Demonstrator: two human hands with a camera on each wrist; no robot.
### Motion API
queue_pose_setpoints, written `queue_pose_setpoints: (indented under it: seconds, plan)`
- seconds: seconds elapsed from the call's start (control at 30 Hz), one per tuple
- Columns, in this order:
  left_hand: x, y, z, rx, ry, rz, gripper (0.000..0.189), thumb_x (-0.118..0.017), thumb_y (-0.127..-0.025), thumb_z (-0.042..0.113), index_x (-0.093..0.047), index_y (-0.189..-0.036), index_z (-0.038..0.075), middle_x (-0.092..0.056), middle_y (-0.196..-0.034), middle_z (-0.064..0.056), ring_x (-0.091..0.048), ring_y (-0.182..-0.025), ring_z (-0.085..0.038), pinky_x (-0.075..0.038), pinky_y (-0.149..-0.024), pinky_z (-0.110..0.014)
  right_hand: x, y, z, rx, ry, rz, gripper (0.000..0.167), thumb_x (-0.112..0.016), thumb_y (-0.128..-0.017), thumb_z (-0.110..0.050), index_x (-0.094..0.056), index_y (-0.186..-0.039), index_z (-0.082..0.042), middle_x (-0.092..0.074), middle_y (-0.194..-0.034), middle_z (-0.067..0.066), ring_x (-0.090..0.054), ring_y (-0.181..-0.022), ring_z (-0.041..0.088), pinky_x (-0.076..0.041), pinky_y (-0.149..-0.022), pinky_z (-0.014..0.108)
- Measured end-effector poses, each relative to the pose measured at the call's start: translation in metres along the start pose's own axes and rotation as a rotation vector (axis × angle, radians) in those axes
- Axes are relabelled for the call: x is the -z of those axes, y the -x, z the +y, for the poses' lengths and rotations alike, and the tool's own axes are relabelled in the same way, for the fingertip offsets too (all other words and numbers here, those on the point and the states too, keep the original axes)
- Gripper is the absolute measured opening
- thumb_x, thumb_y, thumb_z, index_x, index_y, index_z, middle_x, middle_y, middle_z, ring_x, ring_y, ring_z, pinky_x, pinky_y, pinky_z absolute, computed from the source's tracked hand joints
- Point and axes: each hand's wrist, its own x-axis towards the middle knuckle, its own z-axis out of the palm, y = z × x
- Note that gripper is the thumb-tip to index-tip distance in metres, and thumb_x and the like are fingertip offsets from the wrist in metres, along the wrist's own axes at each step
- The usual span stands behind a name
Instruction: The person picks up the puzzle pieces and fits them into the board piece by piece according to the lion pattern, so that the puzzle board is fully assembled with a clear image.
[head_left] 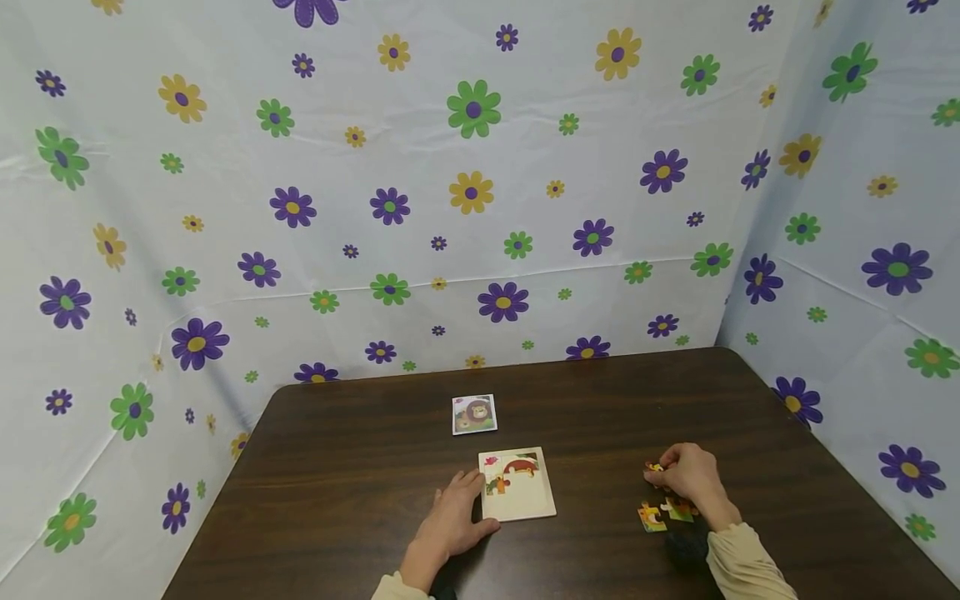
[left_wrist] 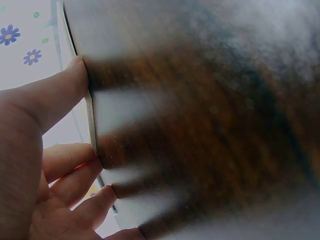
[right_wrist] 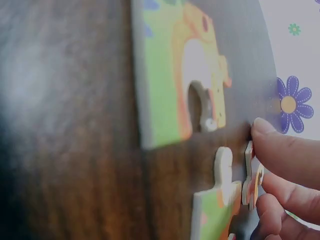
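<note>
A square wooden puzzle board point(head_left: 522, 502) lies on the table with a few picture pieces point(head_left: 521, 468) fitted along its top and upper left. My left hand point(head_left: 453, 520) rests at the board's left side, fingers extended, with thumb and fingertips along its edge in the left wrist view. At the right, my right hand point(head_left: 692, 478) pinches a small puzzle piece point(head_left: 655, 467) between thumb and fingers. Just below it lie loose puzzle pieces, one yellow and green point(head_left: 651, 517) and another mostly green point(head_left: 678, 509). The right wrist view shows a green-and-orange piece point(right_wrist: 162, 95) up close.
A square card with a lion picture point(head_left: 474, 414) lies behind the board. The dark wooden table point(head_left: 360, 467) meets a flower-patterned sheet point(head_left: 420, 167) at the back, and another side of sheeting stands at the right. A dark wrist strap point(head_left: 686, 548) sits at the right sleeve.
</note>
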Motion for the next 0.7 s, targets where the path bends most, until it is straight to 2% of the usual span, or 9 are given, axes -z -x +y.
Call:
queue_pose_setpoints:
  seconds: [0.17, 0.43, 0.7]
  plan:
    - [-0.0003, 0.0003, 0.0003, -0.005, -0.005, 0.001, 0.065, -0.079, -0.077, 0.033, -0.056, -0.127, -0.002, -0.054, -0.132, -0.022, -0.043, -0.126, -0.047, -0.034, -0.088, -0.074, 0.0001, -0.0016, -0.0013, -0.012, -0.002, -0.024, 0.025, -0.078, -0.077, -0.014, -0.063, -0.082, 0.004, -0.063, -0.061, 0.001, -0.057, -0.054, 0.016, -0.046, -0.049, 0.033]
    - [-0.0004, 0.0005, 0.0005, 0.000, -0.001, -0.006, 0.065, -0.079, -0.077, 0.033, -0.056, -0.127, -0.002, -0.054, -0.132, -0.021, -0.043, -0.126, -0.047, -0.033, -0.089, -0.074, 0.0010, -0.0036, -0.0029, -0.024, -0.018, -0.024, 0.027, -0.078, -0.076, -0.014, -0.057, -0.083, 0.003, -0.062, -0.065, 0.002, -0.055, -0.058, 0.017, -0.044, -0.051, 0.033]
    - [0.0007, 0.0003, 0.0007, 0.008, 0.006, -0.007, 0.066, -0.079, -0.077, 0.033, -0.056, -0.128, -0.002, -0.053, -0.133, -0.022, -0.042, -0.127, -0.047, -0.032, -0.090, -0.074, 0.0012, -0.0049, -0.0050, -0.016, -0.067, -0.013, 0.021, -0.072, -0.082, -0.012, -0.065, -0.088, 0.006, -0.065, -0.072, 0.006, -0.059, -0.062, 0.019, -0.047, -0.055, 0.035]
